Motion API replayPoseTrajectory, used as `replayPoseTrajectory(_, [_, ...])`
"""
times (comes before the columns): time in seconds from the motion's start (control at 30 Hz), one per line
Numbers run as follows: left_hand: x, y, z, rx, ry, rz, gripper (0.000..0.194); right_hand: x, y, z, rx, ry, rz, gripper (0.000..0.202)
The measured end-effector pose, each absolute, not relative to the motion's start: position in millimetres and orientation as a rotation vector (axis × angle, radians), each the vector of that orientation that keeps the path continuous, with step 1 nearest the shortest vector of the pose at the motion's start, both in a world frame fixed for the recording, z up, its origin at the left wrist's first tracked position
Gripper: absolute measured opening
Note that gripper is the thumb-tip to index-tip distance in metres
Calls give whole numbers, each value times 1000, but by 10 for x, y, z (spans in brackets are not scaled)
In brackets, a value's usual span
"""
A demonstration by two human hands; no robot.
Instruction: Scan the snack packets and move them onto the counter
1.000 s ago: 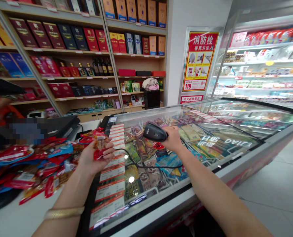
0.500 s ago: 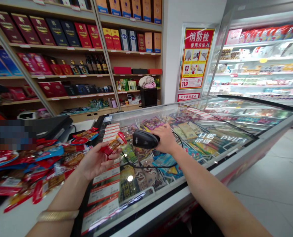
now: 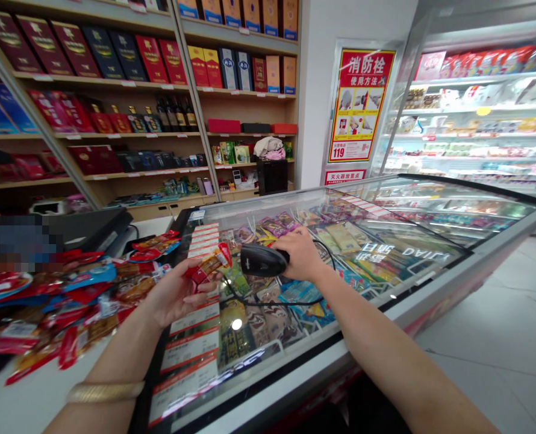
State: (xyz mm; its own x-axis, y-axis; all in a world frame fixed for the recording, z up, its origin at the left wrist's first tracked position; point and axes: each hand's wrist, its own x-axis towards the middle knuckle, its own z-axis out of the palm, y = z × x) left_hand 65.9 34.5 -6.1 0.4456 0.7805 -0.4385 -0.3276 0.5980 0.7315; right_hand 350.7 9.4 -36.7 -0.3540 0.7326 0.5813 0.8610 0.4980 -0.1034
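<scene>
My left hand [image 3: 173,296] holds a small red and orange snack packet [image 3: 208,265] by its lower end, tilted up toward the right. My right hand [image 3: 300,253] grips a black handheld barcode scanner [image 3: 262,260], its head pointing left at the packet from a few centimetres away. The scanner's black cable [image 3: 268,303] loops down across the glass lid of a chest freezer [image 3: 385,301]. A gold bangle [image 3: 103,392] sits on my left wrist.
A heap of red and blue snack packets [image 3: 51,301] covers the white counter [image 3: 28,404] at left. Behind it stands a dark till screen [image 3: 91,229]. Shelves of boxed liquor [image 3: 114,60] fill the back wall. An open chiller [image 3: 476,108] stands at right.
My left hand turned the packet and raised it to the right. The scanner in my right hand moved left and down, closing in on the packet. The view shifted slightly.
</scene>
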Motion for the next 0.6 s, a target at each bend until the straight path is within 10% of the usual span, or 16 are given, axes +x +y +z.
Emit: replayPoseTrajectory(0.6, [1372,790,-588,2144,1154,779,37,3772,246,-477,-1596,-1665,-352,30])
